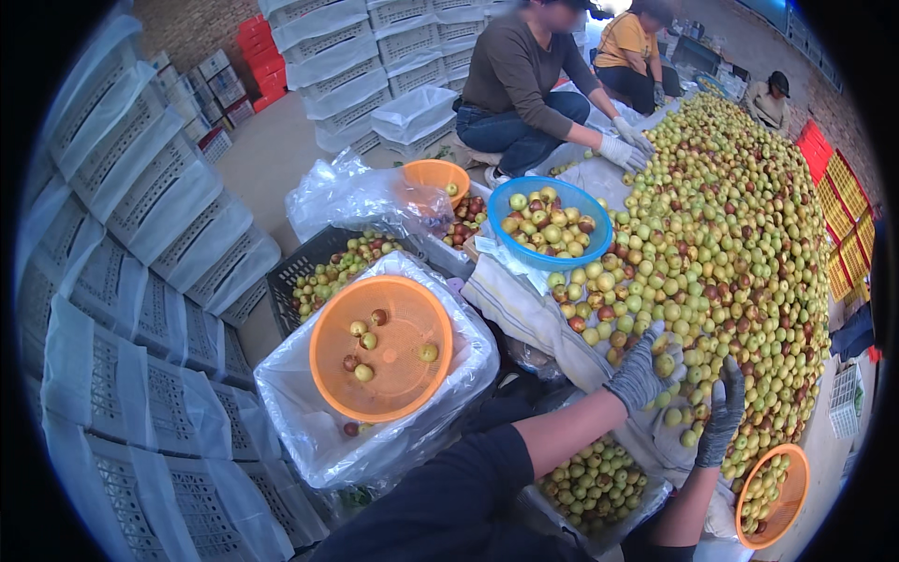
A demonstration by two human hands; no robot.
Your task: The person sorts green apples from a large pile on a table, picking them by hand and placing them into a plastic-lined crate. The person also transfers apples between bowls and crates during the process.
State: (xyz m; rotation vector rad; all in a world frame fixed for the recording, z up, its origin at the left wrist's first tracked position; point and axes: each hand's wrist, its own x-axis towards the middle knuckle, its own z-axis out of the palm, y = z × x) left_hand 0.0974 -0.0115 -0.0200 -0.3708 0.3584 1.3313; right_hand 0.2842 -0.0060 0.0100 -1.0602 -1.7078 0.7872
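A large heap of green and reddish-brown jujubes (730,232) spreads before me on a cloth. At its near edge my left hand (642,372), in a grey knit glove, has a yellow-green jujube (664,364) in its fingers. My right hand (723,414), gloved alike, is raised beside the heap with thumb and fingers apart; I see nothing in it. Below my left forearm stands a lined crate (650,502) of mostly green jujubes. To the left, an orange plastic basket (411,316) holding several jujubes rests on a crate lined with clear plastic (281,393).
A blue basket (497,242) of jujubes stands at the heap's left edge. An orange basket (801,492) sits at lower right. Lined crates (161,204) are stacked along the left. A black crate (281,284) holds jujubes. A co-worker (516,84) in grey gloves squats across, others beyond.
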